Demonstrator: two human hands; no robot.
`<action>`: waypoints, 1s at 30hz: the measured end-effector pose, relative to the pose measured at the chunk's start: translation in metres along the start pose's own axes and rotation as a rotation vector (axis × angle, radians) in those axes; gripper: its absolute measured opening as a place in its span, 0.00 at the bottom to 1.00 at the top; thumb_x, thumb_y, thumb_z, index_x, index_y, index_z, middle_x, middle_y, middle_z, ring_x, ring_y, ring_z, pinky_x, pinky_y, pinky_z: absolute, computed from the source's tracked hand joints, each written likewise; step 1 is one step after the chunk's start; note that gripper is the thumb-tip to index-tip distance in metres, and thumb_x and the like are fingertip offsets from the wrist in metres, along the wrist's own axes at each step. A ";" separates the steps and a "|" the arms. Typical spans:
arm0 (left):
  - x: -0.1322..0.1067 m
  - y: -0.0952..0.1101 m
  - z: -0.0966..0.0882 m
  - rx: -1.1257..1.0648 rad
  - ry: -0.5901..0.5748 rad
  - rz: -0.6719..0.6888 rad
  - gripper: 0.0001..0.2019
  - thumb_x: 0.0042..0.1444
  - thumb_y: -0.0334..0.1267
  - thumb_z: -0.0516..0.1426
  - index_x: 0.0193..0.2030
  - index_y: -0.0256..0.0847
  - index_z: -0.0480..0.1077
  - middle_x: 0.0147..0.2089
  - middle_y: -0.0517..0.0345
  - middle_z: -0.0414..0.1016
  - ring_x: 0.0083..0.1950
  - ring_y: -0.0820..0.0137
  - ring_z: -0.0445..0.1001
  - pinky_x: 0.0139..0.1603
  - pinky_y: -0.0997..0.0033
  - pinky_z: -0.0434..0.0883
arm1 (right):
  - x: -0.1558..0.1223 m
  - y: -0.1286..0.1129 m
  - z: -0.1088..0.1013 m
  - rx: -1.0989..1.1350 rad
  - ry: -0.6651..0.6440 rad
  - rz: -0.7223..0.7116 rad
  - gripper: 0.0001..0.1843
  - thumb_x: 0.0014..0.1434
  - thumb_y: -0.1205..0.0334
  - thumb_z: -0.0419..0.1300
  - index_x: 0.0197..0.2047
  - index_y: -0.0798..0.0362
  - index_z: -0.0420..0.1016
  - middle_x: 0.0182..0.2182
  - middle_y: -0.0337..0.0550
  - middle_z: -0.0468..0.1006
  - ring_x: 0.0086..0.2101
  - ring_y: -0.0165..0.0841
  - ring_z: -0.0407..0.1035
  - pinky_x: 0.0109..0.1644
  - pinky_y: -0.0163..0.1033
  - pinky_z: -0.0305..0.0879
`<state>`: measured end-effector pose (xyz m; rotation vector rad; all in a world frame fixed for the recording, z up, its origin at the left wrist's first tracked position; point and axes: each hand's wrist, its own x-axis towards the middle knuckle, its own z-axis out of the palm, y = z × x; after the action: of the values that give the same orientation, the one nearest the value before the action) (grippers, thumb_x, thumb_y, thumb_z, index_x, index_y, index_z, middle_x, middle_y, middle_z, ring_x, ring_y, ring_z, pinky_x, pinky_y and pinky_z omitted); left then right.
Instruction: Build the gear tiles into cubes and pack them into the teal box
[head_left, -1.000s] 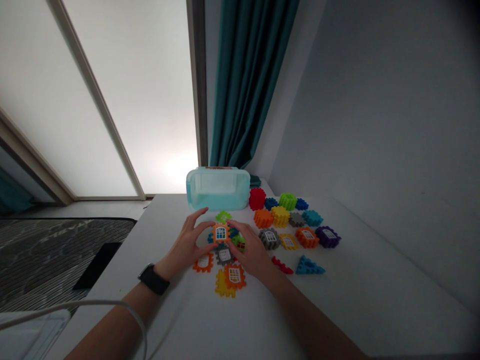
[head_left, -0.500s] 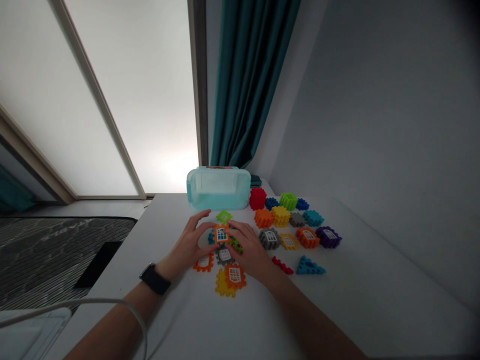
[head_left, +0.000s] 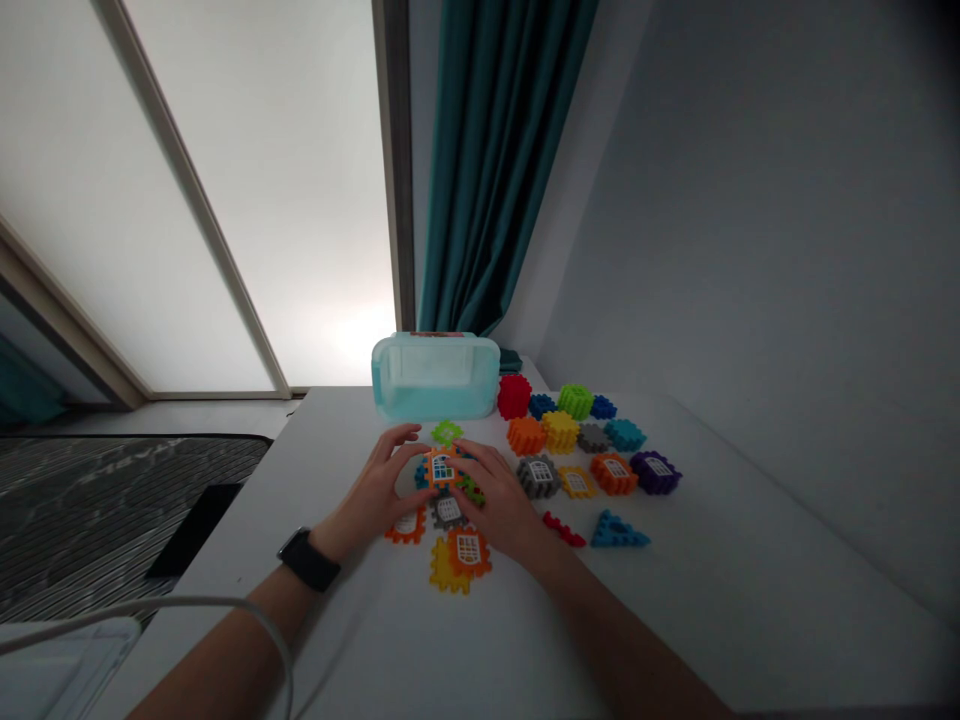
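Observation:
Between my two hands is an orange waffle block point(head_left: 442, 467) with a white window print. My left hand point(head_left: 385, 482) grips its left side with thumb and fingers, and my right hand point(head_left: 495, 492) holds the right side. Blue and green pieces point(head_left: 472, 490) show beneath and beside it, partly hidden by the fingers. Just below lies a grey window block point(head_left: 448, 511). Another orange window block point(head_left: 406, 527) sits under my left hand. Nearer me, an orange window block point(head_left: 469, 552) overlaps a yellow block point(head_left: 447, 570). A light green block point(head_left: 447, 432) lies beyond my fingertips.
A clear teal bin point(head_left: 436, 378) stands on its side at the back of the white table point(head_left: 510, 640). Stacked blocks, among them yellow point(head_left: 560, 431), grey point(head_left: 538, 477) and purple point(head_left: 656, 472), spread to the right. A blue triangle point(head_left: 618, 530) and red piece point(head_left: 562, 530) lie nearer.
Both hands stay around the orange window block with almost no visible movement. The whole view has shifted very slightly.

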<state>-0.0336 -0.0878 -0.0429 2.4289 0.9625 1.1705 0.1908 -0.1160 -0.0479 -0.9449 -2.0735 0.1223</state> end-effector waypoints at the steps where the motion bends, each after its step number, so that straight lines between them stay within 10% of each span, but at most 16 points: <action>1: 0.000 0.000 0.000 -0.004 0.002 -0.004 0.20 0.57 0.38 0.63 0.56 0.45 0.67 0.64 0.45 0.60 0.61 0.57 0.68 0.62 0.50 0.70 | 0.000 -0.001 0.000 0.000 0.002 0.001 0.21 0.64 0.67 0.57 0.60 0.45 0.68 0.59 0.50 0.70 0.58 0.43 0.65 0.61 0.54 0.66; 12: 0.005 0.007 0.000 -0.221 -0.035 -0.122 0.09 0.61 0.42 0.60 0.44 0.42 0.73 0.54 0.49 0.69 0.56 0.60 0.70 0.61 0.55 0.69 | 0.003 -0.004 -0.006 0.061 0.073 -0.001 0.11 0.68 0.62 0.54 0.49 0.49 0.76 0.43 0.48 0.79 0.45 0.39 0.72 0.53 0.49 0.69; 21: 0.009 0.007 0.001 -0.514 -0.111 -0.302 0.13 0.63 0.45 0.57 0.33 0.39 0.75 0.47 0.51 0.73 0.48 0.64 0.73 0.54 0.62 0.70 | 0.005 -0.007 -0.002 0.581 0.019 0.551 0.15 0.64 0.53 0.58 0.48 0.51 0.79 0.44 0.45 0.82 0.44 0.39 0.76 0.49 0.44 0.72; 30: 0.008 0.005 0.002 -0.562 -0.087 -0.373 0.15 0.62 0.47 0.58 0.30 0.38 0.74 0.46 0.51 0.72 0.46 0.65 0.73 0.50 0.64 0.70 | 0.008 -0.008 0.000 0.824 0.114 0.706 0.18 0.59 0.48 0.62 0.45 0.52 0.78 0.38 0.43 0.83 0.39 0.36 0.77 0.44 0.40 0.73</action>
<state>-0.0257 -0.0856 -0.0371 1.7553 0.8652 1.0184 0.1833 -0.1161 -0.0393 -1.0456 -1.2830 1.1568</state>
